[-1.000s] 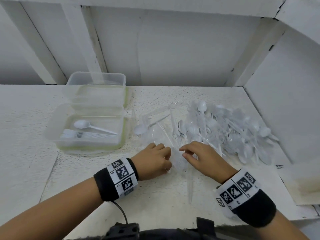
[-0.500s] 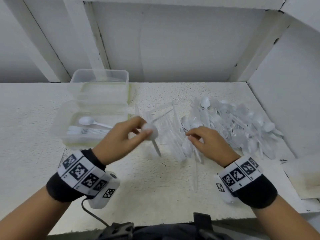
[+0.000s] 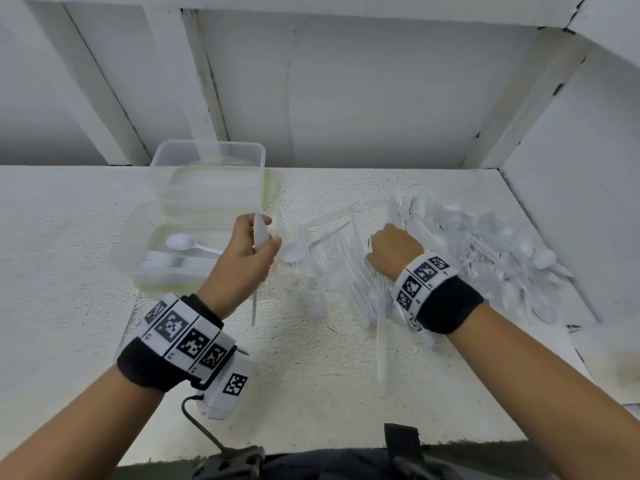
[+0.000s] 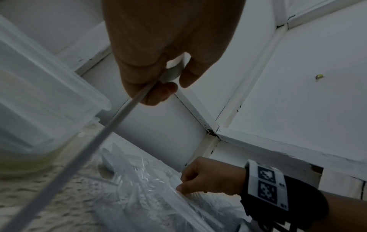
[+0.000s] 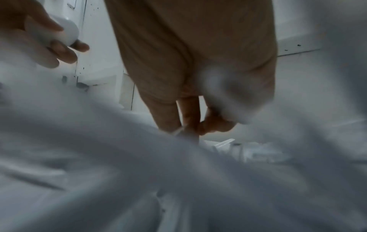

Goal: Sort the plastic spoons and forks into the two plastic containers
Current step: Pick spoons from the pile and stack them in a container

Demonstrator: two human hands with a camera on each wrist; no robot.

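Observation:
My left hand (image 3: 258, 242) pinches a white plastic spoon (image 3: 259, 230) by its bowl, just right of the near container (image 3: 138, 244). The spoon's handle (image 4: 95, 146) hangs down toward me. That container holds one spoon (image 3: 183, 242) and a few stacked forks (image 3: 180, 263). The far container (image 3: 207, 157) stands behind it. My right hand (image 3: 388, 244) reaches into the pile of wrapped cutlery (image 3: 339, 268). Its fingertips (image 5: 188, 124) pinch a thin white utensil there; I cannot tell whether it is a spoon or a fork.
A big heap of white spoons and forks (image 3: 502, 254) lies against the right wall. A loose spoon (image 3: 294, 252) and clear wrappers lie between my hands. One long utensil (image 3: 381, 348) points toward the table's front edge. White walls close off the back and right.
My left hand lifted a spoon out of the pile and carried it left toward the near container. My right hand moved farther back and right into the pile.

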